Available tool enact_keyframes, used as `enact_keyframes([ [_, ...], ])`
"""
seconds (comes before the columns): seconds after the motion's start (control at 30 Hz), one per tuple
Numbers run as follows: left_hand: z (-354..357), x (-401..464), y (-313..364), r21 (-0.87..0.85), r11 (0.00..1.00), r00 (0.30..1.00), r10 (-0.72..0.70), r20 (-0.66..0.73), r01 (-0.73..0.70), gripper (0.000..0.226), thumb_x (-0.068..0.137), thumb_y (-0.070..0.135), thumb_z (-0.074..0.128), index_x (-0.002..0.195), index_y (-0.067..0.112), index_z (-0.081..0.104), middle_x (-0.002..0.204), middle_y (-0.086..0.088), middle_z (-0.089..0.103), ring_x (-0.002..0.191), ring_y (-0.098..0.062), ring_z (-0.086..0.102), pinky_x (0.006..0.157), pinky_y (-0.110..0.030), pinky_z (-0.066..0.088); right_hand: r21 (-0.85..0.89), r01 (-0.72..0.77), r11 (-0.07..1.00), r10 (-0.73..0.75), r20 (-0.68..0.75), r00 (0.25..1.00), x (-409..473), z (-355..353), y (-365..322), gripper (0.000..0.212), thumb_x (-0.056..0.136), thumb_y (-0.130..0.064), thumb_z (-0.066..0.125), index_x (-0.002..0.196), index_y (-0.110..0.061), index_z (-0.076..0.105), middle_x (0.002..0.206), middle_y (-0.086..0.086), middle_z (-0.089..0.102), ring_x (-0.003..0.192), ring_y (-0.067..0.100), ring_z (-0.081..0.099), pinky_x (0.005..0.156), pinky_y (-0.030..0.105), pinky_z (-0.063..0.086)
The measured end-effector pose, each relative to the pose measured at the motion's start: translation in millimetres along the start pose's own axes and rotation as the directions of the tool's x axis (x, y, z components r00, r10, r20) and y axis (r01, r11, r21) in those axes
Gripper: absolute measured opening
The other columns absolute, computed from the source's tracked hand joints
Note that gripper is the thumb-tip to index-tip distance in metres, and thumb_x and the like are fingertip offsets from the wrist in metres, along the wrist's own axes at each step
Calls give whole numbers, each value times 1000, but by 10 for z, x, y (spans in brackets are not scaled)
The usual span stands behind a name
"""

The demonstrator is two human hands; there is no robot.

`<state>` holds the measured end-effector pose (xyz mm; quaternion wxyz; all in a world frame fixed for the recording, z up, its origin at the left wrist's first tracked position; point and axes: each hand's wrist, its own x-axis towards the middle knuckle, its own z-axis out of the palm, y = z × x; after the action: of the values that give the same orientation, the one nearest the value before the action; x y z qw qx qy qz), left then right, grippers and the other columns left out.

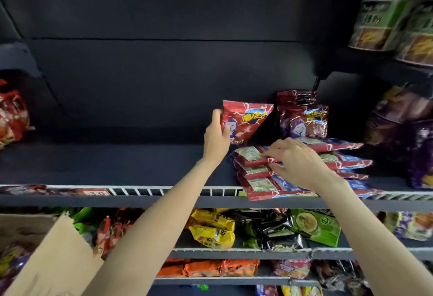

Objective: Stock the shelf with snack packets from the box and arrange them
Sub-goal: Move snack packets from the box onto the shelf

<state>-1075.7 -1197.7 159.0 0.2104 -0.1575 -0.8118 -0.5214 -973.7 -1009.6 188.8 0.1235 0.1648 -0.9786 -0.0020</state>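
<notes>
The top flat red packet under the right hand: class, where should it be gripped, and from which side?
Pinch the top flat packet at its free left end, coming from the left-front. It lies flat on the stack; the right hand covers its middle.

cardboard box (46, 256) cut off at lower left, green packets (398, 21) blurred at right edge

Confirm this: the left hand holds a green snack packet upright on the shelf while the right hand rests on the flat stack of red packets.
Not quite. In the head view the upright packet that the left hand holds is red, not green. The rest stands: the right hand rests on the flat stack of red packets on the shelf.
</notes>
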Motion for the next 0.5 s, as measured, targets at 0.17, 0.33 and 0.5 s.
enact_keyframes([
  [0.17, 201, -128, -47, -186, 978, 901, -7, 434, 97, 21, 92, 4, 49, 100, 24, 46, 111, 0, 61, 104, -14, 58, 92, -44, 48, 39, -21, 999, 21, -5, 1000, -30, -8, 39, 33, 96, -33, 49, 129, -31, 55, 128, -6, 57, 115, 15, 52, 87, 31, 46],
  [0.33, 33, -138, -104, -36, 998, 742, -18, 670, 56, 33, 94, 44, 41, 127, 43, 42, 132, 13, 51, 127, -10, 43, 114, -53, 2, 54, -17, 998, 20, -45, 999, -44, 29, 58, 32, 95, -32, 52, 126, -28, 58, 126, -6, 60, 115, 16, 54, 91, 30, 45],
  [0.5, 15, -147, -19, 212, 974, 756, -78, 650, -83, 42, 92, 58, 38, 127, 38, 49, 137, 9, 43, 124, -12, 39, 102, -41, 33, 24, -68, 997, 70, -78, 995, -50, 53, 9, 32, 95, -31, 53, 126, -29, 59, 125, -5, 62, 118, 18, 51, 97, 33, 41],
])
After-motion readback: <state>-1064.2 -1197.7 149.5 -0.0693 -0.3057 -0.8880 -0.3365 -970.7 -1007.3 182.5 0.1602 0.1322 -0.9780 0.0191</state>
